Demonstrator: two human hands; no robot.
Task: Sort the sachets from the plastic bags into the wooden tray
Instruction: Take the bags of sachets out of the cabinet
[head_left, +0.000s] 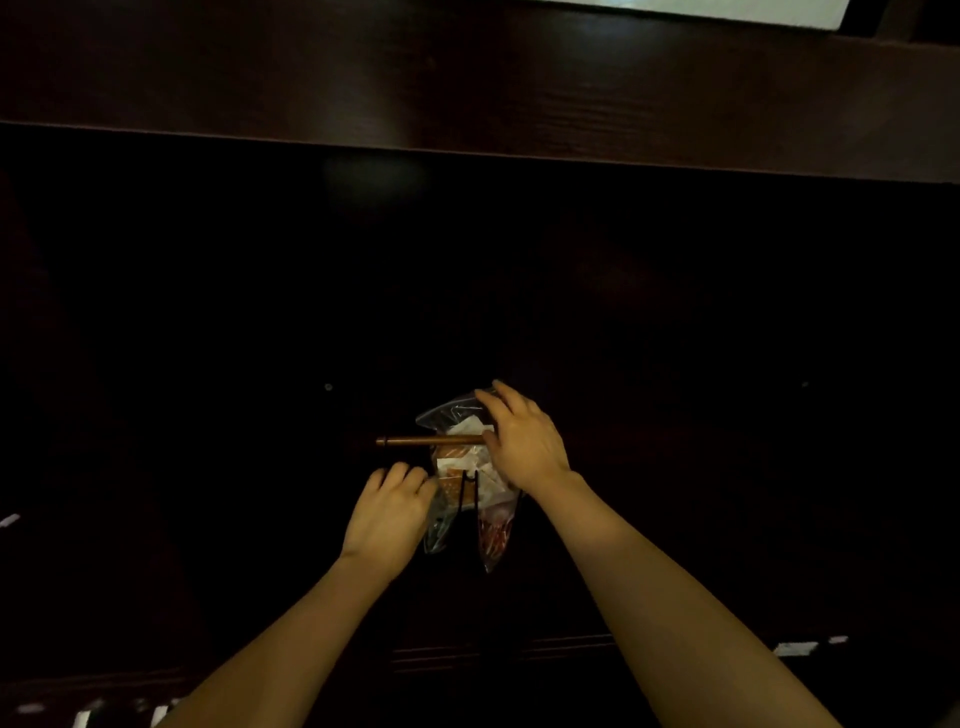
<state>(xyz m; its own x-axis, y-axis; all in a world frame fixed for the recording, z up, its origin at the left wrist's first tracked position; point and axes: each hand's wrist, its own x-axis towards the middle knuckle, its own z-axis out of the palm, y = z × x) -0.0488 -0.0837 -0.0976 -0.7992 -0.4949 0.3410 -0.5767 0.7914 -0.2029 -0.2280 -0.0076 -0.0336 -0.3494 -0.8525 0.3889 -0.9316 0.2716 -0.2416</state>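
The scene is very dark. Clear plastic bags (451, 415) holding white and orange sachets (457, 460) hang in the middle of the view. One bag's lower part (493, 535) contains red sachets. A thin horizontal wooden bar (426, 441) crosses in front of the bags; whether it belongs to the wooden tray I cannot tell. My right hand (522, 441) lies over the top of the bags with its fingers closed around them at the bar's right end. My left hand (389, 514) is curled on the bags' lower left edge.
A dark wooden surface (467, 93) with a lit edge runs across the top. A pale rectangle (727, 10) shows at the upper right. Small white patches (795, 648) lie at the lower right and lower left. Everything else is in shadow.
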